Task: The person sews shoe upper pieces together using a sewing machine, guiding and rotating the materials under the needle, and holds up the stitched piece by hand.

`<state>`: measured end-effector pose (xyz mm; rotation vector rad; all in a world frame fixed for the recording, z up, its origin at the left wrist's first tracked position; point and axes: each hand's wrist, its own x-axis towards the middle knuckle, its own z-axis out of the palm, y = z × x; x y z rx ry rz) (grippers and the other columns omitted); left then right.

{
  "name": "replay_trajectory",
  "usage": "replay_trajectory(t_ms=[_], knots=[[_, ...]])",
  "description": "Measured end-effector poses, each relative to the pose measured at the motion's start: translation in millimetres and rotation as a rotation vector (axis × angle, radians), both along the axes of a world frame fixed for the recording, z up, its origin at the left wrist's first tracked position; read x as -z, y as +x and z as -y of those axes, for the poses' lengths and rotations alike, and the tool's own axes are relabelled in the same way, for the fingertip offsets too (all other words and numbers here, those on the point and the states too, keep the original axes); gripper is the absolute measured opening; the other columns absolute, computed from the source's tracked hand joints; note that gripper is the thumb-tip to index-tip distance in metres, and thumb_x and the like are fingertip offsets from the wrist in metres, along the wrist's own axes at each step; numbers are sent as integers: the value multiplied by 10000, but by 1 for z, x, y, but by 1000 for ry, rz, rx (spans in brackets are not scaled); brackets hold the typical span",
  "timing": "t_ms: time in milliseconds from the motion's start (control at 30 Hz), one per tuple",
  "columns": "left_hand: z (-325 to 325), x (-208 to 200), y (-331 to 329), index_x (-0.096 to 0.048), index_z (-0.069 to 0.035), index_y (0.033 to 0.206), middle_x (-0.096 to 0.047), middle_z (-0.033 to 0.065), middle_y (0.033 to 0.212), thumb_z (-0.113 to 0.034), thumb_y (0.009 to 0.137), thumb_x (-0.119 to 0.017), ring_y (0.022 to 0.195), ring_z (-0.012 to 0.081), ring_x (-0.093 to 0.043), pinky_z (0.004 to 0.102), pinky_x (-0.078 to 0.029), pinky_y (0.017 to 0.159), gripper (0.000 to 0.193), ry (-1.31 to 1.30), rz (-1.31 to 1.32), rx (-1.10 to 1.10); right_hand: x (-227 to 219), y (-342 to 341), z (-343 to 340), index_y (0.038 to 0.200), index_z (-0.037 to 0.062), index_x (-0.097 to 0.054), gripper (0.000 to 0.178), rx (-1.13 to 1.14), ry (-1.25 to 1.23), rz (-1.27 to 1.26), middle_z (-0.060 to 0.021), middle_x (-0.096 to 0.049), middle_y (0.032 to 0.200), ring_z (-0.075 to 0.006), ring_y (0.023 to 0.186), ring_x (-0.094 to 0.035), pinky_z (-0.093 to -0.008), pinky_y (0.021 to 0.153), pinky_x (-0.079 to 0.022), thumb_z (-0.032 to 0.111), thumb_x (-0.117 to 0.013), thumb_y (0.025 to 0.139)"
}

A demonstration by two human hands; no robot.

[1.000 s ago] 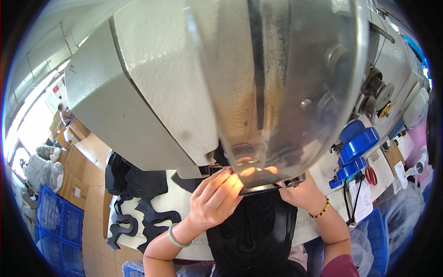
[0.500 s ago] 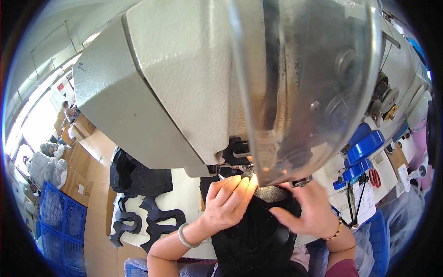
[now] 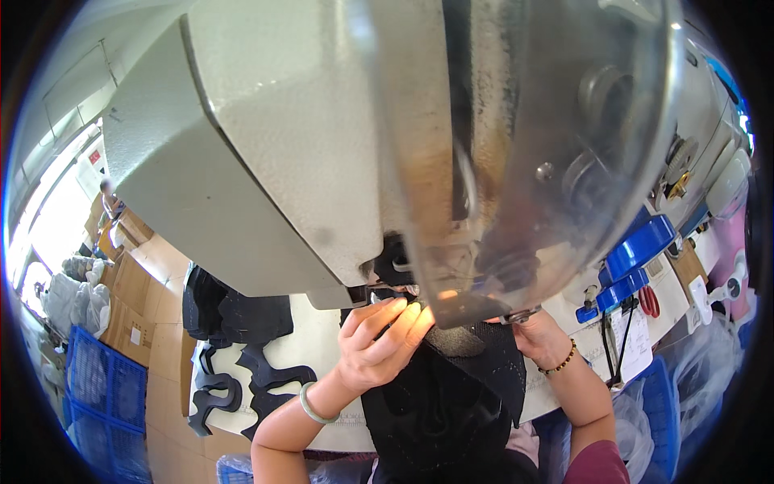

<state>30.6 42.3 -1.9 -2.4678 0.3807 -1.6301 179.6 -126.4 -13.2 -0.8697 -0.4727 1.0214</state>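
Observation:
A large pale sewing machine (image 3: 282,161) fills the upper middle, with a scratched clear guard (image 3: 556,202) over its needle area. Beneath it a black fabric piece (image 3: 439,411) hangs toward me, with a grey speckled patch (image 3: 455,341) near the needle. My left hand (image 3: 379,343) is at the needle area by the patch, its fingers bent and pressed together in the lamp's glow; whatever lies between the fingertips is hidden. My right hand (image 3: 542,337) is at the right side of the black piece, its fingers hidden behind the guard's lower edge.
Dark curved cut pieces (image 3: 274,379) and a stack of black pieces (image 3: 250,310) lie on the white table (image 3: 334,436) at left. At right are blue trays (image 3: 641,246), red-handled scissors (image 3: 648,301) and a paper slip (image 3: 633,343). Blue crates (image 3: 101,371) stand on the floor at far left.
My right hand has moved up and away from the patch, its fingers going behind the guard. My left hand has shifted slightly left in view, as the machine also has.

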Motion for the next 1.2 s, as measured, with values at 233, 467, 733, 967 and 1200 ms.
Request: replay_trajectory(t_ms=[233,467,733,967,1200], knots=[[-8,-6,-2,-702,-105,932,-577,-22,968,-70,618,-706,912,172,-567,279,-488,731,316,-9,-87,22,-14,-26,2,1067,-1,-574,337,142,-24,51,-74,-624,1016,-158,929,-604,-287,839,-481,-37,-664,744],[-14,-9,-6,-712,-102,925,-572,-12,948,-52,633,-693,866,154,-576,262,-512,742,297,35,-71,108,8,-42,6,1056,-54,-582,273,117,-73,260,-116,-635,1023,-153,895,-606,-289,819,-486,5,-643,797],[-23,-5,0,-725,-85,876,-560,-4,903,-55,612,-729,830,158,-588,266,-531,743,266,125,-6,159,14,-52,3,701,13,-599,231,156,-39,322,17,-589,626,-6,529,-489,-148,477,-354,178,-737,784],[-27,-9,-1,-726,-92,879,-555,-1,904,-23,615,-724,847,165,-601,263,-553,714,274,147,-17,156,-4,-58,5,838,6,-589,175,125,-67,282,6,-600,670,-16,562,-514,-154,500,-382,125,-712,804],[-28,-13,-9,-723,-126,932,-571,-26,965,-48,596,-696,877,165,-607,259,-516,656,346,114,-66,69,8,-54,7,788,34,-546,155,90,-3,319,22,-570,683,-12,609,-519,-151,559,-403,86,-690,817]])
